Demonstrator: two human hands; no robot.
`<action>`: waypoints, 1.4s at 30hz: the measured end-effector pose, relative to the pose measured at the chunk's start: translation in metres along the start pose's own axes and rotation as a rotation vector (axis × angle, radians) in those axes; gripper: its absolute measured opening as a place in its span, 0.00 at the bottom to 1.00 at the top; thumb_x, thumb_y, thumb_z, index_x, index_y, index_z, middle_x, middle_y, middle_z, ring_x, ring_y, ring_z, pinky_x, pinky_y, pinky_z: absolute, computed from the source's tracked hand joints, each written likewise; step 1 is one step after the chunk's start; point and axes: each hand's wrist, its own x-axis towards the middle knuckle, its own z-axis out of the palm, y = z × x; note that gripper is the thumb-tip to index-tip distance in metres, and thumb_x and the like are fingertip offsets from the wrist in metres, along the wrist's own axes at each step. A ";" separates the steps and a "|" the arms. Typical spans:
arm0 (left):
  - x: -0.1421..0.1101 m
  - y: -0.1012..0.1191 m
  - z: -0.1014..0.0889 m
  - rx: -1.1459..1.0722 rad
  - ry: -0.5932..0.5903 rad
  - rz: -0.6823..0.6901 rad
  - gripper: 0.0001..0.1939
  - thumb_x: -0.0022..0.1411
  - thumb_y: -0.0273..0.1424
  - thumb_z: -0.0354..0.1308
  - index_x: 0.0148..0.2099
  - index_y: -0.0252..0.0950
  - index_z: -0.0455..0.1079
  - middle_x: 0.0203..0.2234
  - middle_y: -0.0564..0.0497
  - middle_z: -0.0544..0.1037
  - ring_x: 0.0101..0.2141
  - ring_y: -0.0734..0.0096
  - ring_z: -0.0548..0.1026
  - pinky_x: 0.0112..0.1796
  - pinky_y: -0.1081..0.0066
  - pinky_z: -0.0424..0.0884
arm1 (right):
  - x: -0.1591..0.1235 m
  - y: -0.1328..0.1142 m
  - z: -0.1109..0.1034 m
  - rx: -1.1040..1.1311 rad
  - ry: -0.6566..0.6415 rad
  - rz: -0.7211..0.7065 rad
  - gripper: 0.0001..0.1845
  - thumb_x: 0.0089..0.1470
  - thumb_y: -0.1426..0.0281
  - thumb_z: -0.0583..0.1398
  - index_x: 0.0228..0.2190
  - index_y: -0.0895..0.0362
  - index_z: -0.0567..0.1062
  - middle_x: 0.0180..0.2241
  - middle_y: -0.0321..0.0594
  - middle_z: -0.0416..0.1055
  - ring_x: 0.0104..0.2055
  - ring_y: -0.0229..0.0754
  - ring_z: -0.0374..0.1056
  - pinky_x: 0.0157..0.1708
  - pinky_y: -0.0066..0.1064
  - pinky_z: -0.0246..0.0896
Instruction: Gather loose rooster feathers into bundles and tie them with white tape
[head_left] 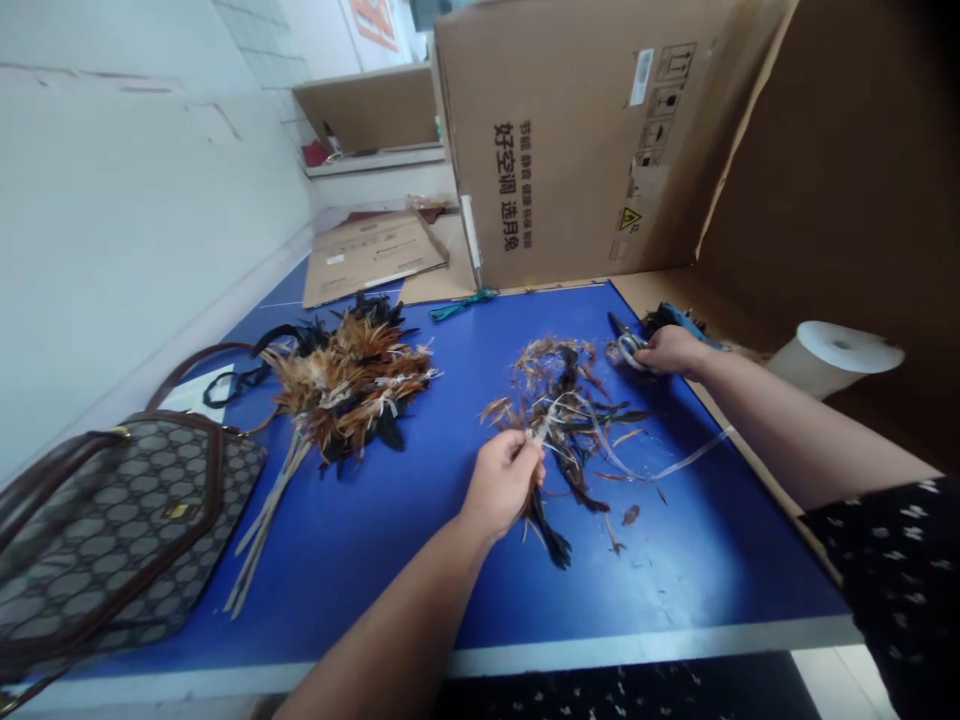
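My left hand [504, 482] is closed in a pinch on a small bunch of dark feathers [551, 535], whose tips hang below the fingers. Pale string ends [553, 418] stick out above the thumb. Farther right, my right hand [671, 352] has its fingers closed on the handles of a pair of scissors [631, 348], with the dark blades pointing away to the upper left. Between the hands lies a loose pile of brown and black feathers [574, 385]. A clear plastic strip [679, 466] runs across the table from the pile toward the right edge.
Feather dusters [352, 380] with pale sticks lie left on the blue table [360, 560]. A patterned handbag [150, 520] stands at the left edge. Cardboard boxes [577, 200] wall off the back and right. A white roll [817, 355] stands at right; green cord [461, 305] lies behind.
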 end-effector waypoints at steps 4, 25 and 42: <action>0.003 -0.002 -0.003 0.020 0.012 0.017 0.16 0.62 0.43 0.64 0.34 0.35 0.71 0.19 0.54 0.73 0.20 0.76 0.69 0.24 0.75 0.63 | -0.044 0.001 -0.001 0.316 -0.073 -0.099 0.16 0.62 0.61 0.64 0.33 0.62 0.79 0.33 0.52 0.81 0.32 0.45 0.77 0.27 0.29 0.68; 0.013 0.013 -0.013 -0.082 0.109 0.064 0.16 0.59 0.41 0.67 0.36 0.32 0.74 0.21 0.50 0.77 0.21 0.75 0.71 0.25 0.75 0.64 | -0.201 0.016 0.073 0.936 -0.746 -0.428 0.37 0.57 0.36 0.61 0.37 0.60 0.72 0.21 0.37 0.70 0.18 0.35 0.66 0.21 0.27 0.66; 0.008 0.012 -0.012 -0.089 -0.012 0.043 0.13 0.66 0.39 0.64 0.38 0.33 0.74 0.25 0.45 0.82 0.20 0.75 0.72 0.27 0.74 0.68 | -0.185 -0.007 0.083 0.879 -0.830 -0.507 0.34 0.59 0.37 0.61 0.35 0.58 0.70 0.19 0.34 0.68 0.18 0.35 0.64 0.18 0.27 0.61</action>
